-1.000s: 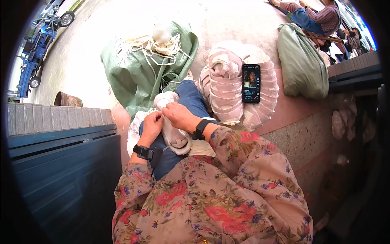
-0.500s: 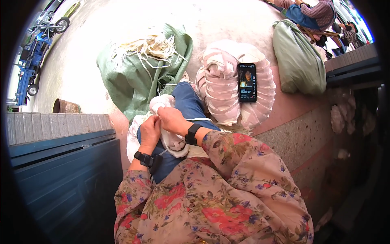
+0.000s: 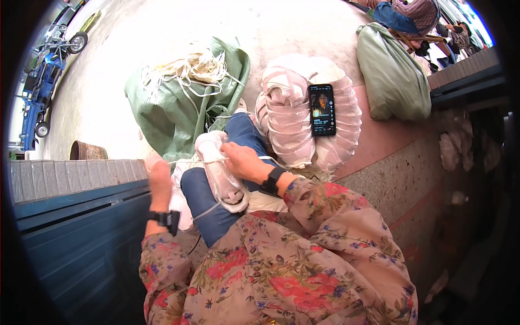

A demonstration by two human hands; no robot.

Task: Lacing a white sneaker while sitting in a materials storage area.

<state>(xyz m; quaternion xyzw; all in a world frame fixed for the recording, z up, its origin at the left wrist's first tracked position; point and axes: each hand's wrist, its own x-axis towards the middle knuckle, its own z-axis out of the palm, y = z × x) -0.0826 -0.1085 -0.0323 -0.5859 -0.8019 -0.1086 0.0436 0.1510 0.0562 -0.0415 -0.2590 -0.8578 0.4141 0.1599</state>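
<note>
At the lap's (image 3: 197,189) edge, the right hand (image 3: 245,162) pinches a shoe's (image 3: 223,181) lace (image 3: 187,161). Left hand (image 3: 160,179): blurred, grip unclear. Likely tightening; next needs steady tension.

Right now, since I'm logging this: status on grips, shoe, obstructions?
Left grip out left, blurred; right grip at lace. Shoe on lap, lace across it. Phone off right, not in the way.

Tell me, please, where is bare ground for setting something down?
Pale ground between the blue vehicle and the left green sack; pink paving between the pale bundle and the right green sack. It is crowded around the shoe, cord and right hand.
</note>
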